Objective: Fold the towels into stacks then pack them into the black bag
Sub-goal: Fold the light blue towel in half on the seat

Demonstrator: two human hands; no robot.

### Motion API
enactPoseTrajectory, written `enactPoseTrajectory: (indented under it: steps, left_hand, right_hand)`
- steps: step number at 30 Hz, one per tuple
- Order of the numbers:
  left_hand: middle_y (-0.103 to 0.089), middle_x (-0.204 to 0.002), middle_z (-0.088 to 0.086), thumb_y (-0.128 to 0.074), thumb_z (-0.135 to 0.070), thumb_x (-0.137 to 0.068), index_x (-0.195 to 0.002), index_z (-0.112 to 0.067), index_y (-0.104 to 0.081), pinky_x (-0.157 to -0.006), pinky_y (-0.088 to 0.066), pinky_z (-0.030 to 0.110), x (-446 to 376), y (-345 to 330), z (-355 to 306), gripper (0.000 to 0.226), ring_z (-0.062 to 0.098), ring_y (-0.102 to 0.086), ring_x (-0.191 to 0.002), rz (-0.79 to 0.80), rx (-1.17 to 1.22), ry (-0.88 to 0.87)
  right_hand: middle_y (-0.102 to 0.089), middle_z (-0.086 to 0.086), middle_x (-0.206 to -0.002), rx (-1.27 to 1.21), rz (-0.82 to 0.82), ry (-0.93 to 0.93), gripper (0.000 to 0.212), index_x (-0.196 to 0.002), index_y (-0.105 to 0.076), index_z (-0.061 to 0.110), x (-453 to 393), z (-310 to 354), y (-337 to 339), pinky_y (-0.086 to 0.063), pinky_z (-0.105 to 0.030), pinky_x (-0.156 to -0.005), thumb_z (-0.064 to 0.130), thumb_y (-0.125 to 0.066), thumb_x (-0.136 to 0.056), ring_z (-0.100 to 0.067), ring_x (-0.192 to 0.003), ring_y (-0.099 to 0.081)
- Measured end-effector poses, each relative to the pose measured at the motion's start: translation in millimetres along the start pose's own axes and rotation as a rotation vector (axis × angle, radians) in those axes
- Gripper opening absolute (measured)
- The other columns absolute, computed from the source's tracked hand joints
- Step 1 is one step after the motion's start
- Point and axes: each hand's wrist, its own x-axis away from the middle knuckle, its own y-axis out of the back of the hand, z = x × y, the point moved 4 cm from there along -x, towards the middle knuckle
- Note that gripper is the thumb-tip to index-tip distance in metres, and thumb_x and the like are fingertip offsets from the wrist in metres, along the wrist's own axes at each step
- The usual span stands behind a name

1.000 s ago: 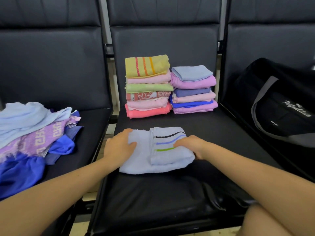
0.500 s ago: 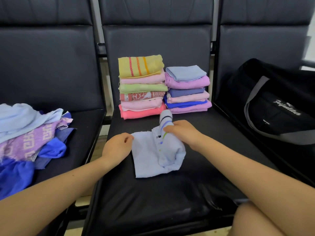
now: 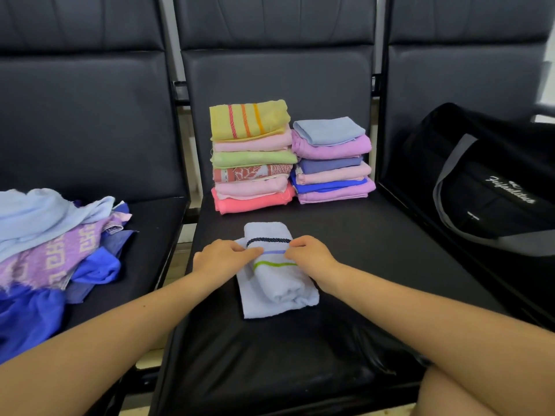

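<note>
A light blue towel [image 3: 276, 283] with dark, blue and green stripes lies partly folded on the middle seat. My left hand [image 3: 222, 255] pinches its left edge at the stripes. On the other side, my right hand [image 3: 310, 253] pinches the right edge. Behind the towel stand two stacks of folded towels: a taller one [image 3: 250, 157] topped by a yellow striped towel, and a shorter one [image 3: 330, 160] topped by a pale blue towel. The black bag [image 3: 486, 181] with grey straps sits on the right seat.
A heap of unfolded towels [image 3: 51, 244], light blue, purple patterned and bright blue, lies on the left seat. The black padded seats [image 3: 270, 355] have tall backrests behind the stacks. My knee [image 3: 480, 394] shows at the bottom right.
The striped end, lifted by my right hand half a second ago, now lies over the towel, which has turned lengthwise. My left hand has moved in onto the left edge.
</note>
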Motion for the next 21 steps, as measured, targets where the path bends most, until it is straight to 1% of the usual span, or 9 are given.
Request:
enactPoseTrajectory:
  steps: [1, 2, 3, 4, 5, 9, 11, 16, 21]
  left_hand:
    - [-0.064, -0.077, -0.007, -0.056, -0.066, -0.08, -0.072, -0.019, -0.07, -0.084, -0.045, 0.035, -1, -2, -2, 0.049, 0.014, -0.059, -0.08, 0.021, 0.04, 0.008]
    - [-0.059, -0.068, -0.005, -0.059, -0.06, -0.08, -0.064, -0.016, -0.065, -0.075, -0.044, 0.032, -1, -3, -4, 0.047, 0.015, -0.056, -0.071, 0.039, 0.08, 0.009]
    - [-0.05, -0.06, -0.002, -0.061, -0.053, -0.08, -0.057, -0.016, -0.055, -0.065, -0.039, 0.03, -1, -3, -6, 0.044, 0.016, -0.049, -0.062, 0.052, 0.117, 0.007]
    - [-0.042, -0.057, -0.001, -0.061, -0.045, -0.081, -0.055, -0.017, -0.046, -0.059, -0.033, 0.029, 1, -2, -8, 0.042, 0.016, -0.042, -0.057, 0.057, 0.148, 0.008]
    - [-0.038, -0.058, 0.0, -0.059, -0.039, -0.084, -0.056, -0.018, -0.041, -0.057, -0.029, 0.03, 1, -1, -11, 0.04, 0.017, -0.038, -0.057, 0.049, 0.172, 0.008]
    - [-0.04, -0.066, 0.002, -0.046, -0.03, -0.093, -0.061, -0.013, -0.036, -0.056, -0.027, 0.032, 4, 3, -16, 0.037, 0.02, -0.04, -0.067, -0.042, 0.23, 0.044]
    - [-0.042, -0.069, 0.003, -0.046, -0.028, -0.094, -0.064, -0.011, -0.037, -0.055, -0.028, 0.032, 3, 4, -12, 0.035, 0.019, -0.04, -0.067, -0.085, 0.267, 0.051]
    - [-0.048, -0.069, 0.001, -0.051, -0.019, -0.092, -0.07, -0.011, -0.044, -0.052, -0.029, 0.024, 2, -1, 1, 0.024, 0.017, -0.043, -0.066, -0.13, 0.234, -0.048]
    - [-0.059, -0.084, -0.003, -0.053, -0.019, -0.093, -0.092, -0.015, -0.055, -0.058, -0.035, 0.021, 8, -8, -3, 0.005, 0.016, -0.055, -0.08, -0.072, 0.21, -0.135]
  right_hand:
    - [-0.036, 0.008, -0.106, -0.016, -0.007, -0.016, 0.023, -0.101, -0.06, -0.007, 1, 0, -1, -0.048, -0.045, -0.086, 0.008, -0.058, -0.083, -0.012, -0.088, -0.038]
    - [-0.036, 0.008, -0.106, -0.029, -0.016, -0.034, 0.028, -0.105, -0.058, -0.01, 1, 0, -2, -0.048, -0.048, -0.089, 0.008, -0.058, -0.083, -0.022, -0.087, -0.054]
    - [-0.034, -0.017, -0.136, -0.032, -0.017, -0.05, 0.033, -0.112, -0.057, -0.009, 1, 0, -2, -0.048, -0.048, -0.094, 0.008, -0.058, -0.084, -0.035, -0.112, -0.058]
    - [-0.06, -0.02, -0.11, -0.04, -0.018, -0.058, 0.036, -0.117, -0.055, -0.007, 2, 2, -2, -0.047, -0.047, -0.097, 0.009, -0.058, -0.085, -0.028, -0.102, -0.06]
    - [-0.06, -0.017, -0.112, -0.051, -0.029, -0.057, 0.037, -0.119, -0.055, -0.004, 2, 2, -1, -0.047, -0.046, -0.098, 0.01, -0.058, -0.085, -0.028, -0.104, -0.06]
    - [-0.052, -0.003, -0.1, -0.041, -0.041, -0.091, 0.034, -0.114, -0.057, 0.002, -4, -7, 0, -0.049, -0.039, -0.092, 0.018, -0.063, -0.085, -0.022, -0.096, -0.058]
    - [-0.059, -0.002, -0.103, -0.069, 0.042, -0.157, 0.033, -0.102, -0.059, 0.008, -6, -18, -6, -0.053, -0.034, -0.088, 0.032, -0.07, -0.081, -0.02, -0.094, -0.061]
    - [-0.071, -0.008, -0.106, -0.287, 0.304, -0.283, 0.054, -0.114, -0.064, 0.008, 5, -21, -23, -0.057, -0.029, -0.073, 0.038, -0.081, -0.073, -0.019, -0.09, -0.069]
    - [-0.072, -0.008, -0.102, -0.508, 0.209, -0.224, 0.048, -0.115, -0.066, 0.005, 8, -8, -30, -0.054, -0.033, -0.088, 0.027, -0.079, -0.074, -0.019, -0.092, -0.069]
